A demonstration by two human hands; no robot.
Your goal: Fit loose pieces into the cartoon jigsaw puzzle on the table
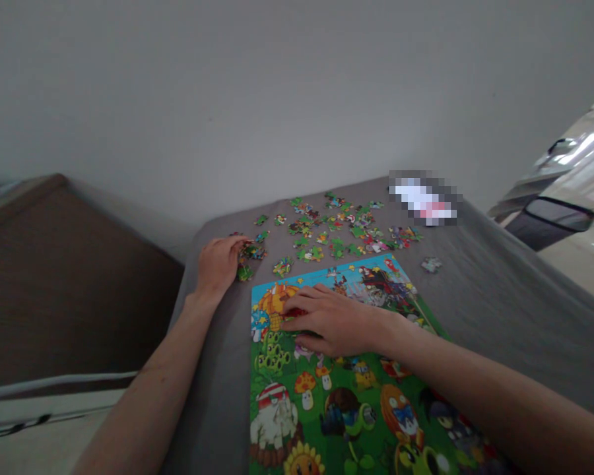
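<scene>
My left hand (220, 265) is at the left edge of the cloth, fingers together and bent over a small cluster of jigsaw puzzle pieces (253, 251). Its fingertips close on pieces there, partly hidden by the hand. My right hand (334, 321) lies palm down on the upper part of a colourful puzzle board (287, 363), with its fingers apart. The board shows cartoon plants on green under a blue strip. More loose puzzle pieces (336, 247) are scattered beyond its far edge. One greyish piece (431, 264) lies apart to the right.
Grey cloth (480, 297) covers the surface, which meets a pale wall (277, 99) at the back. A blurred-out phone-like object (423, 201) lies at the far right. Brown wooden furniture (74, 277) stands to the left, and a dark-framed object (559, 214) to the right.
</scene>
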